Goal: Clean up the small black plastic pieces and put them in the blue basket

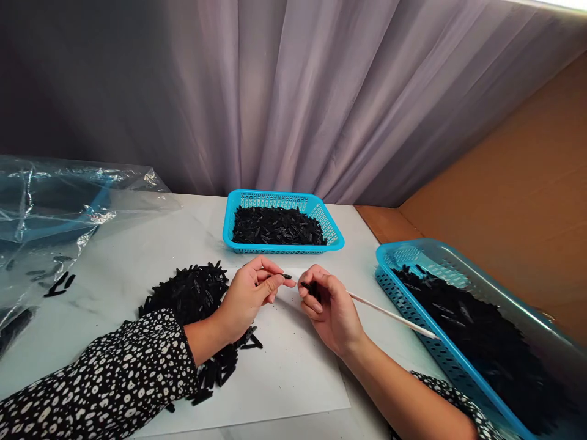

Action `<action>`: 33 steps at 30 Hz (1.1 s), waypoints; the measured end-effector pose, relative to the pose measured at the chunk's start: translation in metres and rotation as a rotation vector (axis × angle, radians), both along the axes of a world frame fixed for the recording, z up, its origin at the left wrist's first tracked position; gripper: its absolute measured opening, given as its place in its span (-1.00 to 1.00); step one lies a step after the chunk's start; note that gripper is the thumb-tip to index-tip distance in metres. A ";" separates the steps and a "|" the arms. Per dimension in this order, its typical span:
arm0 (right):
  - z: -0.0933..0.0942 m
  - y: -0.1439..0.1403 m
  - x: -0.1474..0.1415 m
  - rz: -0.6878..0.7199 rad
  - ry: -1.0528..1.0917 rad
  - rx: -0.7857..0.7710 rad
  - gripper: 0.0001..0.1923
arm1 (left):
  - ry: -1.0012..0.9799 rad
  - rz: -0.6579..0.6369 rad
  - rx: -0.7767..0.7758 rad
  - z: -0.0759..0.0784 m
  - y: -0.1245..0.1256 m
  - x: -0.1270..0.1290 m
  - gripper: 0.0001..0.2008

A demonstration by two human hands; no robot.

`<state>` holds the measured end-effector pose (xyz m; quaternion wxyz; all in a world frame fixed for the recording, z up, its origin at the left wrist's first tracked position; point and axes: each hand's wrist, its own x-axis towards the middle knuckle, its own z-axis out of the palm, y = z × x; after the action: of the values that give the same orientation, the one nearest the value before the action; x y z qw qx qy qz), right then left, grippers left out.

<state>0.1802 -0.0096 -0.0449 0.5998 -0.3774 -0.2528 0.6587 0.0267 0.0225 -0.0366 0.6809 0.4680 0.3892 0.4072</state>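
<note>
My left hand (251, 294) pinches a small black plastic piece (285, 276) between thumb and fingers, just above a white sheet (293, 373). My right hand (331, 311) faces it a few centimetres away, gripping a thin wooden stick (394, 316) that runs out to the right, along with a small black piece (306, 286) at its fingertips. A heap of loose black pieces (192, 299) lies under and behind my left wrist.
A blue basket (238, 211) of black pieces stands at the back centre. A second blue basket (389, 278), also full, sits at the right. Crumpled clear plastic (50, 214) covers the left side. A brown cardboard wall (513, 195) rises at the right.
</note>
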 end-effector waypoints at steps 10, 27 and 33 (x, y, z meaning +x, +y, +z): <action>0.004 -0.005 -0.005 0.077 -0.163 -0.033 -0.69 | 0.059 0.053 0.090 0.001 0.001 0.000 -0.80; -0.001 -0.004 -0.005 -0.032 -0.258 0.013 -0.67 | 0.005 -0.020 -0.037 0.000 0.000 0.001 -0.81; 0.000 -0.004 -0.006 -0.070 -0.282 0.017 -0.68 | 0.002 0.068 -0.009 -0.004 0.002 0.001 -0.74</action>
<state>0.1738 -0.0136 -0.0448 0.5842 -0.4696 -0.3268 0.5756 0.0276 0.0248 -0.0405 0.6685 0.4516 0.4075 0.4279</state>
